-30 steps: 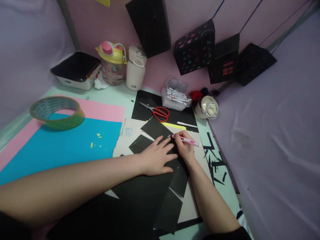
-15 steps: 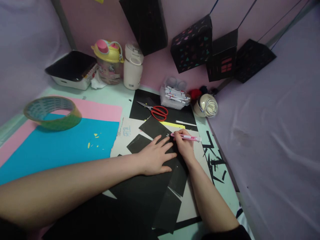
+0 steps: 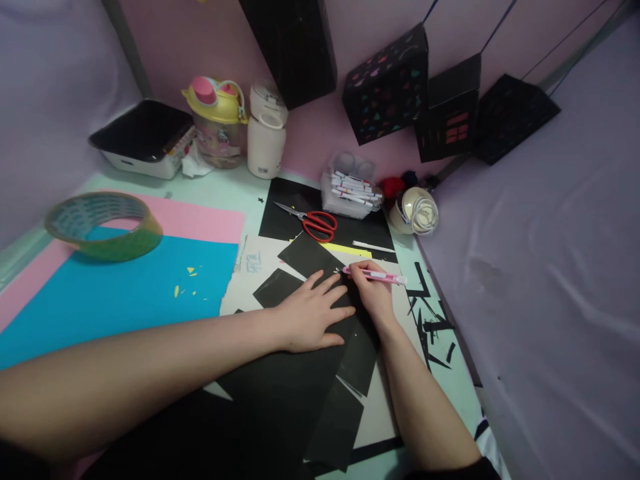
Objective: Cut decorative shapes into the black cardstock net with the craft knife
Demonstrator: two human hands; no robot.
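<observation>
My left hand (image 3: pixel 315 315) lies flat with fingers spread on a large cut-out sheet of black paper (image 3: pixel 295 373), pressing it against the pale board (image 3: pixel 385 417) below. In my right hand (image 3: pixel 373 287) is a slim pink-and-white craft knife (image 3: pixel 377 275), held like a pen. Its tip meets the black paper just beyond my left fingertips, where a small white mark shows. The blade itself is too small to make out. Red-handled scissors (image 3: pixel 320 225) lie open beyond my hands, on another black sheet (image 3: pixel 277 197).
Blue paper (image 3: pixel 165 287) and a large tape roll (image 3: pixel 110 243) lie left. Black scraps (image 3: pixel 433 327) litter the right edge. Behind stand a marker box (image 3: pixel 350 193), a white bottle (image 3: pixel 266 143) and a yellow-lidded jug (image 3: pixel 217 127). Black paper lanterns (image 3: pixel 387 87) hang above.
My right hand and the craft knife have shifted very slightly to the right, the tip staying near the same spot. My left hand keeps its place on the paper.
</observation>
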